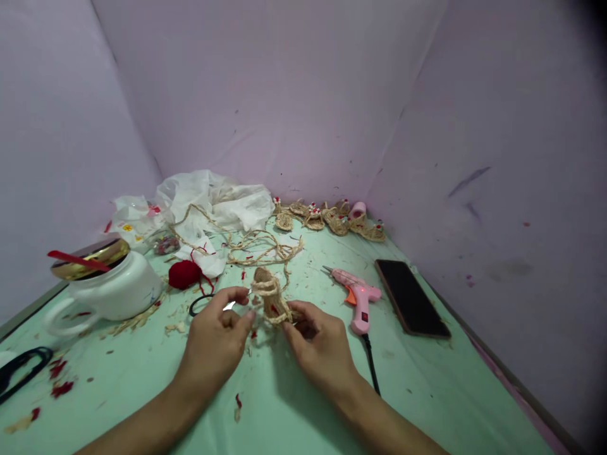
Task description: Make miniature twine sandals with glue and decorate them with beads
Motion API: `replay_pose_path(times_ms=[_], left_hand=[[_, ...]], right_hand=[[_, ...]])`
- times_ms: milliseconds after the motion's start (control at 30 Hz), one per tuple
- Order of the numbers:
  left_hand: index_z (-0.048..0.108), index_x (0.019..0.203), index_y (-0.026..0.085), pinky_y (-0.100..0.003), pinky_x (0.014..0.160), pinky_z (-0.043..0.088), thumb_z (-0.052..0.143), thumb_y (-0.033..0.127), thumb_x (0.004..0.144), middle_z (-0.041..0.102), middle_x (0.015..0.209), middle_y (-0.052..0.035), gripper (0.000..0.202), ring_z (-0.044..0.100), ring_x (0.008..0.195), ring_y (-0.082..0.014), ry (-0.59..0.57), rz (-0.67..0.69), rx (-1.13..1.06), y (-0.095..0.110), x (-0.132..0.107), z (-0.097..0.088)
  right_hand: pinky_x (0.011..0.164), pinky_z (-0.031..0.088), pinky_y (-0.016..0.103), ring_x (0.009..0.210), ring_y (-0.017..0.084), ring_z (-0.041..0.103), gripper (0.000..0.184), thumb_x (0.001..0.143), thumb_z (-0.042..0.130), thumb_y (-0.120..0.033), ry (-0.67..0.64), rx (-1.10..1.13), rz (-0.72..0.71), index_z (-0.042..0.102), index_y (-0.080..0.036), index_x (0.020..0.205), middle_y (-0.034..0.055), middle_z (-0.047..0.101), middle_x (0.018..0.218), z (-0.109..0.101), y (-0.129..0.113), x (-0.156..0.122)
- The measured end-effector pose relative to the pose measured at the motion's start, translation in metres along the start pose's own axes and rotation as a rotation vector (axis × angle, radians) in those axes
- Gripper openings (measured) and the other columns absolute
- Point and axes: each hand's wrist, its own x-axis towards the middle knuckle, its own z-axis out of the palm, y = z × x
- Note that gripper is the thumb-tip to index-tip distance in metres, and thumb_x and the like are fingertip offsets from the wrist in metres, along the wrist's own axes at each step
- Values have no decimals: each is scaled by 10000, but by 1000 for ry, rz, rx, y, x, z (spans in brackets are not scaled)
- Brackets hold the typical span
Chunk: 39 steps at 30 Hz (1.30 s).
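In the head view, the small twine piece (269,294) is between the two hands, over the middle of the desk (427,404), well apart from its left and right edges. Its long axis slants from an upper end, away from the person and a little left, to a lower end near the right hand (325,341). That hand is the nearer: its thumb and bent fingers are closed on the lower right side of the piece. The left hand (215,341) is level with the piece's left side, fingers curled, index and thumb tips slightly apart and just beside it; whether they touch it or grip anything, I cannot tell. The black-handled scissors (193,306) show behind this hand, partly hidden by it.

Toward the desk's right edge are the pink glue gun (361,297), nozzle pointing to the far left, and the phone (411,298). Beyond the piece, toward the far edge, is a loose tangle of twine (286,253), with the woven pieces (337,225) along the far right corner.
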Motion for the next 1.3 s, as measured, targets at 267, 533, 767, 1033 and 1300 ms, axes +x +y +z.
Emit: replay_pose_path(times_ms=[267, 533, 767, 1033, 1300], left_hand=[[637, 760, 183, -238, 568, 425, 560, 281, 715, 662, 704, -14, 133, 568, 597, -150, -193, 123, 248, 1, -11, 4], [624, 603, 154, -248, 577, 433, 575, 242, 658, 648, 606, -22, 115, 573, 597, -169, -230, -20, 163, 5, 0, 6], [630, 613, 159, -270, 592, 440, 577, 264, 649, 666, 631, -37, 123, 590, 613, -189, -191, -8, 220, 5, -2, 8], [632, 623, 159, -263, 589, 424, 546, 251, 685, 648, 622, -29, 140, 560, 612, -177, -244, 71, 229, 1, 1, 6], [629, 650, 159, -246, 592, 417, 494, 227, 719, 639, 639, -13, 166, 557, 627, -163, -276, 131, 249, 0, 0, 6]], right_hand=[[558, 485, 222, 626, 154, 651, 468, 735, 525, -148, -59, -112, -45, 408, -155, 1189, 46, 692, 764, 6, -2, -8], [586, 488, 231, 629, 154, 640, 249, 772, 508, -192, -92, -85, -87, 546, -181, 1017, 47, 689, 769, 10, 1, -10], [590, 488, 253, 624, 166, 630, 249, 754, 515, -168, -66, -128, -122, 621, -200, 978, 52, 693, 782, 10, 3, -8], [612, 466, 245, 654, 158, 599, 189, 782, 478, -154, -129, -109, -120, 642, -184, 871, 40, 669, 748, 7, -3, -8], [638, 468, 241, 686, 160, 616, 200, 759, 498, -142, -126, -84, -71, 654, -174, 881, 44, 687, 775, 5, -6, -6]])
